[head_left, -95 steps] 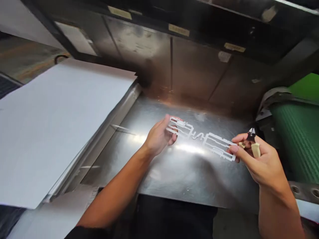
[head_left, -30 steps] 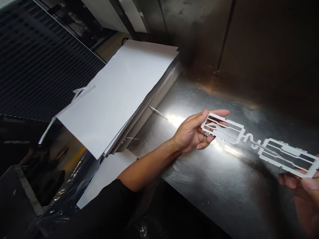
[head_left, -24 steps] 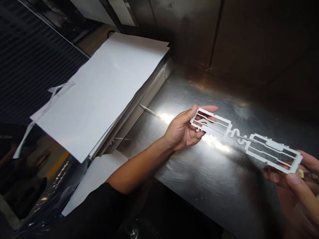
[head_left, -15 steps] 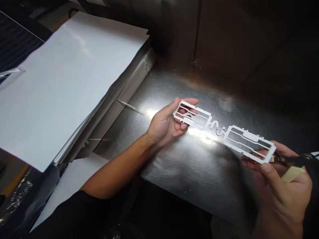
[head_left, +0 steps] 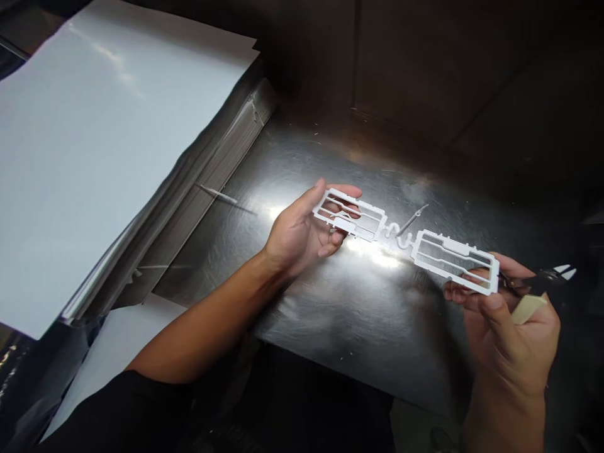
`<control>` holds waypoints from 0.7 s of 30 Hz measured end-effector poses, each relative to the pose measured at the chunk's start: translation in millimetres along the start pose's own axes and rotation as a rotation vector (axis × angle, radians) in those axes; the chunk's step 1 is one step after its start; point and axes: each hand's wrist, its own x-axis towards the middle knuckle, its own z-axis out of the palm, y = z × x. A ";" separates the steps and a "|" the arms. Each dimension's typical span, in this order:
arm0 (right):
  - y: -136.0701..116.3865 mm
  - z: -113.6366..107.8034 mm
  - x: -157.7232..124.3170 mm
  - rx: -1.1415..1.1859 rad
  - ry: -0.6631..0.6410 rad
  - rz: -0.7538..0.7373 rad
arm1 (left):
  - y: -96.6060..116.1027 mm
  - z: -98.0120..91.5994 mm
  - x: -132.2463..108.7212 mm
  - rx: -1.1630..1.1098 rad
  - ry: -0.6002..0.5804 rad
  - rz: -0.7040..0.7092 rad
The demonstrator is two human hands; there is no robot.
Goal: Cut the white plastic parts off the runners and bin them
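A white moulded plastic part (head_left: pixel 396 234) spans between my hands: two rectangular open frames joined by a squiggly runner, with a thin spur sticking up from the runner. My left hand (head_left: pixel 302 229) holds its left frame between thumb and fingers. My right hand (head_left: pixel 500 333) holds its right frame and also grips side cutters (head_left: pixel 542 283) with cream handles. The cutters' dark jaws point away to the right, clear of the plastic, and stand slightly apart. Both hands are just above the steel table.
A stainless steel table (head_left: pixel 372 327) lies under my hands, with small white scraps and a plastic sliver (head_left: pixel 217 195) on it. A stack of white sheets (head_left: pixel 108 138) sits to the left, with another white sheet (head_left: pixel 108 358) below it. Dark metal panels (head_left: pixel 425 75) rise behind.
The view has turned, so my hands, the plastic part and the sheets sit further left and lower. The cutters' jaws now show beyond my right hand, and a thin spur stands up from the runner.
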 end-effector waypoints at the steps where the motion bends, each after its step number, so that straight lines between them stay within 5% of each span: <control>1: 0.7 -0.4 0.6 -0.006 -0.002 -0.005 | -0.4 0.1 -0.1 0.007 -0.003 0.000; 21: 1.3 1.4 6.7 -0.031 -0.006 -0.025 | -4.7 -0.6 -4.0 -0.018 -0.039 -0.002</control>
